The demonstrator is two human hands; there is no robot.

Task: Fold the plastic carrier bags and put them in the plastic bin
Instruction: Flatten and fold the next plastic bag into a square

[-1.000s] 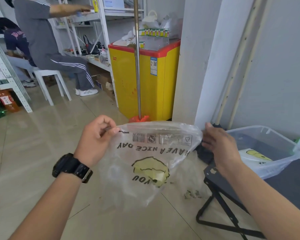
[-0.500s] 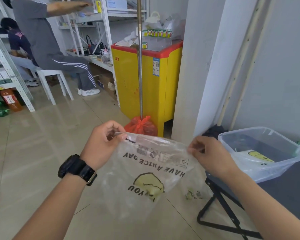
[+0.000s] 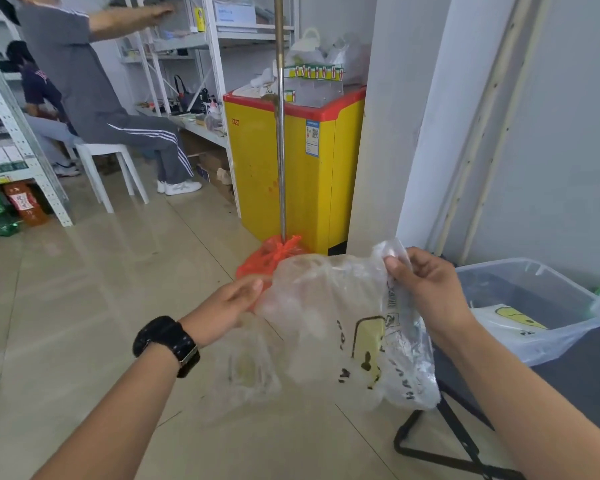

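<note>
A clear plastic carrier bag (image 3: 329,317) with a yellow face print and black letters hangs in the air in front of me. My right hand (image 3: 426,289) pinches its top right edge. My left hand (image 3: 229,303), with a black watch on the wrist, touches the bag's left side with the fingers stretched out; whether it grips the plastic I cannot tell. The clear plastic bin (image 3: 534,282) stands at the right on a dark folding table (image 3: 586,372). A folded bag (image 3: 513,320) with the same yellow print lies inside it.
A yellow chest freezer (image 3: 291,168) with a red lid stands ahead, a metal pole (image 3: 280,133) and a red bag (image 3: 274,254) in front of it. A white pillar (image 3: 388,126) is beside it. One person sits on a white stool (image 3: 108,171) at the left, another behind, near metal shelves (image 3: 11,126).
The bag was stretched flat between both hands; now it has swung to hang from my right hand, printed side turned sideways. My left hand has opened and dropped lower against the bag.
</note>
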